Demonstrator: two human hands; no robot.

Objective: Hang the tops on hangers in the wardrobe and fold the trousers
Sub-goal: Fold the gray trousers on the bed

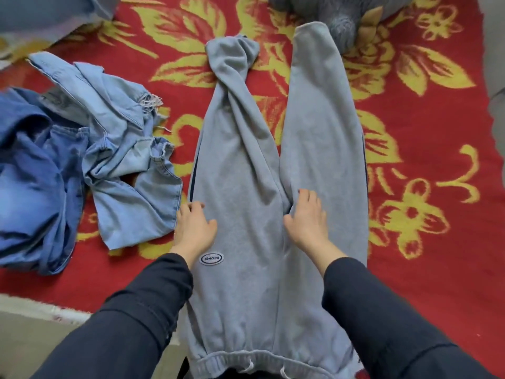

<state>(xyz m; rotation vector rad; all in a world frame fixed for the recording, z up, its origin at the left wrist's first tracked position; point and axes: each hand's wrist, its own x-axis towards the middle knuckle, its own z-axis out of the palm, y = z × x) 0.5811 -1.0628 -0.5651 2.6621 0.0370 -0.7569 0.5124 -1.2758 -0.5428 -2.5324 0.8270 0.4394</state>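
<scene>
Grey sweatpants (246, 187) lie lengthwise on the red and yellow flowered blanket (423, 132), waistband toward me, legs pointing away. The left leg is twisted and bunched at its far end; the right leg lies flat. My left hand (194, 228) rests with fingers spread on the left edge of the thigh, above an oval logo patch (211, 259). Near the crotch, my right hand (307, 218) presses flat on the cloth. Both of my arms wear black sleeves.
A crumpled pale denim garment (123, 149) and a darker blue denim garment (35, 170) lie heaped to the left of the sweatpants. A grey plush toy (344, 20) sits at the far end. The blanket's edge runs along the lower left.
</scene>
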